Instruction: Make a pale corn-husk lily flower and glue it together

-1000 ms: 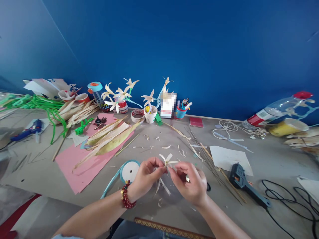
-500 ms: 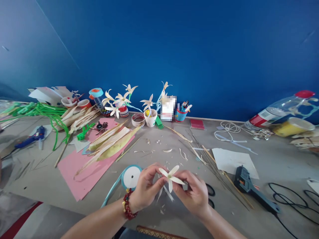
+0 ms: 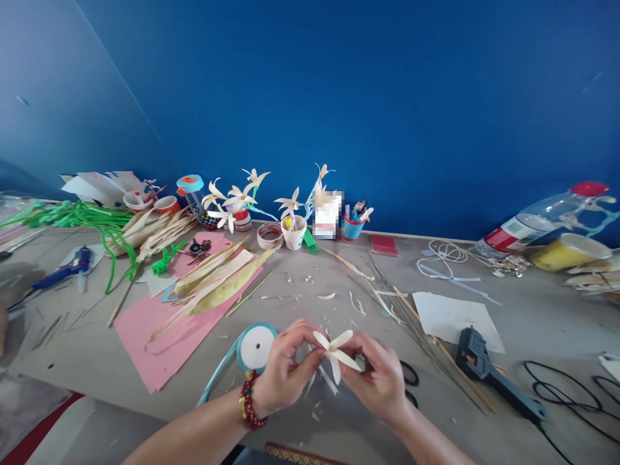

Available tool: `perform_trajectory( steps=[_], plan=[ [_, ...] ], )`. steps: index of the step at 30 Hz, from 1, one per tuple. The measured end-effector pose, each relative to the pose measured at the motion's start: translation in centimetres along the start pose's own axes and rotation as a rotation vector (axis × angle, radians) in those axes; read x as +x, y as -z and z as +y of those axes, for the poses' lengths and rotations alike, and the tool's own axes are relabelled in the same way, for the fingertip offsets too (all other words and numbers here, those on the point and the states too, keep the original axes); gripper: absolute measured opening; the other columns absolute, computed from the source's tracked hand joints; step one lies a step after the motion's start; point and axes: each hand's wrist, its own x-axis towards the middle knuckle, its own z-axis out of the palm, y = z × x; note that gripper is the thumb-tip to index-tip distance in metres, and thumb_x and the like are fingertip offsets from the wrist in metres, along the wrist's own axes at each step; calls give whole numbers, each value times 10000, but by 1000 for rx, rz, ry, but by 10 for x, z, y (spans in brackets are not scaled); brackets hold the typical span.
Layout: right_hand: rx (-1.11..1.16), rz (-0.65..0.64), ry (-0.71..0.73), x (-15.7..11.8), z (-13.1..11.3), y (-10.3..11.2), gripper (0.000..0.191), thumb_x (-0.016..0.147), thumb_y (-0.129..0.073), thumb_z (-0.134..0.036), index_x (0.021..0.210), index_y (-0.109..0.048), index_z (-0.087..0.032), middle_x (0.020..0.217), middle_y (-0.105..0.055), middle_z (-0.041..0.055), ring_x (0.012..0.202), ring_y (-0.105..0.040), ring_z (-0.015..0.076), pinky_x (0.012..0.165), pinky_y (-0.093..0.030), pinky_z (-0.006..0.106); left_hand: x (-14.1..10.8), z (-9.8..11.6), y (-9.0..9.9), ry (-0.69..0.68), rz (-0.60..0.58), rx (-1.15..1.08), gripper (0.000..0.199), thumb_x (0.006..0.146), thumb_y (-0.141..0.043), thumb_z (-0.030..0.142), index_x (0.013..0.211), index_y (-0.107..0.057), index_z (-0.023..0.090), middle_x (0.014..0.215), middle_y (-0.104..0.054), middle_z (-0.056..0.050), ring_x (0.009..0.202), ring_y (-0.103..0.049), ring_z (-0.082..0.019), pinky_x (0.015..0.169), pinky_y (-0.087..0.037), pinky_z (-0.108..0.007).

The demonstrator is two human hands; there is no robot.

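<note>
A cream flower with narrow petals, like dried husk, is held between both hands over the near part of the table. My left hand, with a red bead bracelet at the wrist, pinches it from the left with thumb and fingertips. From the right, my right hand grips it in the same way, fingers closed. A strip of pale material hangs below the flower. Just left of my left hand lies a ribbon spool with light blue ribbon. Black scissor handles show partly behind my right hand.
Pink paper with dried husks lies left. A dark glue gun and thin wires are on the right; a blue glue gun sits far left. Finished-looking flowers, a paper cup and a pen holder line the wall.
The flower has tipped slightly and shifted a little down and right in my fingers. Both hands keep their hold; the whole view has moved slightly.
</note>
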Motion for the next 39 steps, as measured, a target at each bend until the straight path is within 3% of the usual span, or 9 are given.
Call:
perform_trajectory(
  steps=[5,11,15,20,26,31,39],
  plan=[
    [97,-55,-55,-3,7,-1,43,835,-641,-182,831,-635,-225,573,-583,-47,472,-513,103,471,-401,192,0,2,-1,115,13,-61,83,908,-588,220,853,-626,172,851,-651,-74,789,-584,-173,754,-448,-289],
    [181,-42,-225,-2,9,-8,71,857,-656,-264,845,-623,-202,598,-579,-27,475,-508,107,447,-416,196,0,-5,-6,454,101,-478,239,810,-731,362,771,-618,155,718,-594,-16,667,-522,-122,655,-424,-234],
    [215,-32,-328,0,5,-11,133,881,-637,-314,816,-613,-200,536,-513,-53,425,-466,94,405,-382,190,3,-6,-9,546,128,-617,253,753,-789,349,758,-629,153,705,-618,-9,663,-555,-116,658,-440,-222],
    [263,-20,-374,2,3,-11,171,872,-638,-326,772,-574,-203,578,-515,-43,430,-471,91,392,-366,186,4,-3,-9,516,103,-566,245,786,-758,353,755,-619,154,695,-631,-15,658,-571,-126,656,-448,-235],
    [272,-31,-356,0,3,-11,128,867,-598,-261,760,-566,-201,568,-507,-48,422,-433,84,395,-346,183,1,-1,-6,400,78,-288,236,843,-693,358,761,-602,155,724,-615,-24,686,-541,-129,669,-427,-240],
    [247,-60,-249,-4,8,-9,64,842,-600,-209,780,-604,-194,584,-521,-43,477,-432,92,445,-359,185,-5,0,-6,262,75,-117,179,892,-621,325,801,-601,172,780,-620,-47,731,-565,-157,709,-442,-274],
    [266,-83,-255,-7,13,-6,160,865,-632,-329,804,-642,-182,593,-550,-20,477,-461,103,434,-391,193,-7,-2,-4,102,51,-15,64,892,-603,238,850,-609,192,806,-644,-72,803,-587,-196,774,-446,-319]
  ],
)
